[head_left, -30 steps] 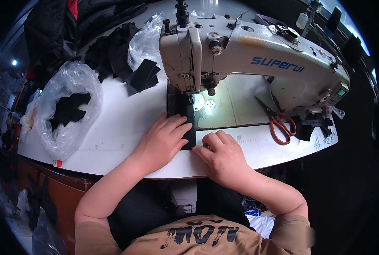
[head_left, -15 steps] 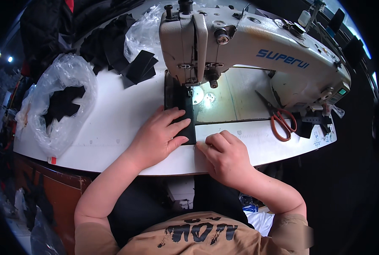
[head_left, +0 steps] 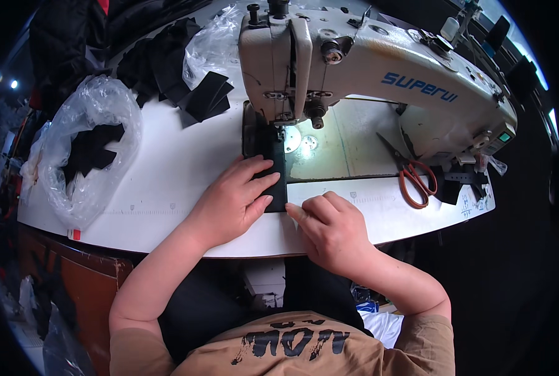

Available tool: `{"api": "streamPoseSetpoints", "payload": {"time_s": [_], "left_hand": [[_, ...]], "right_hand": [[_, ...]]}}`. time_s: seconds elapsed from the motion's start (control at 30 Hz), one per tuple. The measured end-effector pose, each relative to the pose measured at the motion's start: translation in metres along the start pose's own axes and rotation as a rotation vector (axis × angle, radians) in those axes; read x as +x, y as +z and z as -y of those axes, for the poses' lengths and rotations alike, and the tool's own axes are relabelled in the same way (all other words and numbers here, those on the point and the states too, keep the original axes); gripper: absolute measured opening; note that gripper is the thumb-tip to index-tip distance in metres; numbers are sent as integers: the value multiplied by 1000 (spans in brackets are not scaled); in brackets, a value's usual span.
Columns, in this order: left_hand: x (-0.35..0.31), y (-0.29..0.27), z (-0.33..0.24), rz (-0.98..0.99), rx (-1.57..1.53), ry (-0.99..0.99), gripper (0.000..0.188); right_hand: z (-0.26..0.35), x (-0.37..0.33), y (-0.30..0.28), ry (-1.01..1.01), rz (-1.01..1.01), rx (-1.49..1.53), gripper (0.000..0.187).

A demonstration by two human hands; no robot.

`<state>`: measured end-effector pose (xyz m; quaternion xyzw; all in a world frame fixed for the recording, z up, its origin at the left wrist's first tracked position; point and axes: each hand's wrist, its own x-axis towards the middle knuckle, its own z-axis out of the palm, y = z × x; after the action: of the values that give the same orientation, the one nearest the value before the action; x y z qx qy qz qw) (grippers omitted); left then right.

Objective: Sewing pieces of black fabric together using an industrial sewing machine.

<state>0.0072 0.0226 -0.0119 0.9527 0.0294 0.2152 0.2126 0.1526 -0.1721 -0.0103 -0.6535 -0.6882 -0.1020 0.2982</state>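
A black strip of fabric (head_left: 275, 195) lies lengthwise under the needle area of a white sewing machine (head_left: 367, 59), its near end towards me. My left hand (head_left: 238, 194) rests flat on the strip's left side, fingers spread and pointing to the machine. At the strip's near right corner, my right hand (head_left: 329, 225) has its thumb and forefinger pinched on the edge, the other fingers curled in. The presser foot (head_left: 280, 134) is at the far part of the strip; whether it is lowered I cannot tell.
Orange-handled scissors (head_left: 417, 188) lie right of the machine bed. A clear plastic bag (head_left: 126, 113) holding black fabric pieces stands at the left. More black pieces (head_left: 207, 97) lie behind it, beside another clear bag (head_left: 210, 50). Black scraps (head_left: 458, 185) are by the machine's base.
The whole view has shifted very slightly. Both hands keep their places on the fabric, and the strip shows hardly any movement.
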Motion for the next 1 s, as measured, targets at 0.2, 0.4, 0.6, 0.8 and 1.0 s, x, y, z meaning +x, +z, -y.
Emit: {"api": "streamPoseSetpoints", "payload": {"time_s": [0.2,0.4,0.6,0.8,1.0], "left_hand": [[-1,1,0,3,-24,-28,33],[0,0,0,-1,-22,-23,33],[3,-1,-2,-10,62,-2,34],[8,-11,5,118,2,-44,40],[5,-2,11,51,12,-18,40]], "right_hand": [[0,3,-3,-9,49,1,47],[1,3,-4,-12,72,-18,48],[-1,5,-5,-19,101,-12,49],[-1,5,-11,68,108,44,45],[-2,6,-10,71,85,25,43]]}}
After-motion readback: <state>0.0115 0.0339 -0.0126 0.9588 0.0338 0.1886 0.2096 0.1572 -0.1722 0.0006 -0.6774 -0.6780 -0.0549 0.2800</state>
